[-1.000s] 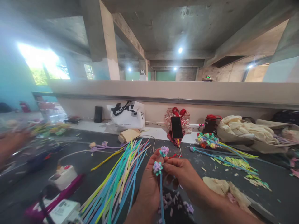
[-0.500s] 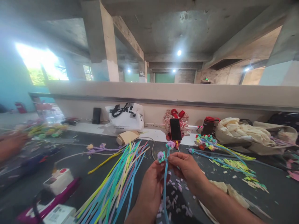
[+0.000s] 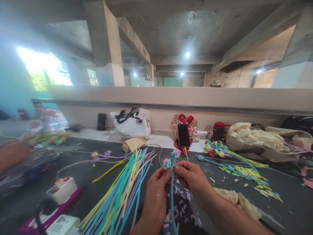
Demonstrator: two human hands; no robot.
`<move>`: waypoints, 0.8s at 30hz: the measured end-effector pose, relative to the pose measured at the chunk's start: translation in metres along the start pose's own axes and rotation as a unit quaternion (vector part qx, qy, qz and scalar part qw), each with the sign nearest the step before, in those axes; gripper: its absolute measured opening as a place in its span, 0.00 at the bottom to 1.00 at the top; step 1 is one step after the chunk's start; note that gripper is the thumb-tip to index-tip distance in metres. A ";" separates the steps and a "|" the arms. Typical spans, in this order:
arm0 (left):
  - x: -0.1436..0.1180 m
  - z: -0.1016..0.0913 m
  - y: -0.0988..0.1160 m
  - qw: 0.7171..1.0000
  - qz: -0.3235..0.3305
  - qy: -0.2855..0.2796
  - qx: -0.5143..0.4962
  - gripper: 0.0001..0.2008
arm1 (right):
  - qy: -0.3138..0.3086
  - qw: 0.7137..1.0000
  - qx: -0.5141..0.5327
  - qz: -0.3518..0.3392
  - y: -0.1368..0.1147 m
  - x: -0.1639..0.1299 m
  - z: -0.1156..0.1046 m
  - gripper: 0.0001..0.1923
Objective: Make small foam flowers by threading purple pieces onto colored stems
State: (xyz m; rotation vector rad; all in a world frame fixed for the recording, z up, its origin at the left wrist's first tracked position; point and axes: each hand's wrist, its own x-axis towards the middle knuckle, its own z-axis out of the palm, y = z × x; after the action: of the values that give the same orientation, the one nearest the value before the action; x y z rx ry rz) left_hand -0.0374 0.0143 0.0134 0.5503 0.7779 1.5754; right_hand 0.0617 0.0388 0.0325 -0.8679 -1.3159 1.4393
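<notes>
A blue pipe-cleaner flower stem (image 3: 172, 199) stands between my two hands, topped by two small lilac-and-teal flower heads. My left hand (image 3: 156, 192) pinches it just under the left flower head (image 3: 167, 163). From the other side, my right hand (image 3: 189, 174) closes thumb and fingers on the stem below the right flower head (image 3: 176, 153). Some fingertips are hidden behind the thumbs. Cut lilac pieces (image 3: 181, 202) are scattered on the dark table below. To the left lies a bundle of long coloured pipe cleaners (image 3: 122, 192).
A phone (image 3: 184, 135) leans on a red-patterned bag behind my hands. Finished flowers (image 3: 216, 148) and cut yellow-green pieces (image 3: 246, 173) lie at right. A white charger (image 3: 62, 189) and a purple power strip (image 3: 55, 209) sit at left, near another person's blurred hand (image 3: 14, 153).
Both hands and the flower stem have shifted slightly left and a little lower. Another person's hand at far left has moved slightly. My grip on the stem stays closed.
</notes>
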 end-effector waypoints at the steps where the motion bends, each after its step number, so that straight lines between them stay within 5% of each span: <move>1: 0.000 0.000 0.000 1.000 0.003 0.003 0.000 0.08 | 0.001 1.000 0.000 0.000 0.000 0.000 0.000 0.11; 17: -0.003 0.006 0.000 1.000 0.019 -0.004 -0.009 0.09 | 0.001 0.999 -0.039 -0.026 0.002 0.002 -0.001 0.13; 21: -0.002 0.004 0.000 1.000 0.014 0.016 0.004 0.08 | 0.008 0.992 -0.117 -0.056 0.003 0.003 -0.001 0.11; 24: -0.002 0.003 0.002 1.000 0.000 0.027 0.008 0.08 | 0.012 0.958 -0.259 -0.125 0.000 0.000 -0.001 0.11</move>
State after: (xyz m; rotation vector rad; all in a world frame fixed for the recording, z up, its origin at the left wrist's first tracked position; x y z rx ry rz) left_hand -0.0364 0.0127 0.0171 0.5212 0.8316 1.5905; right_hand 0.0625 0.0386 0.0324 -1.0026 -1.7522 0.8942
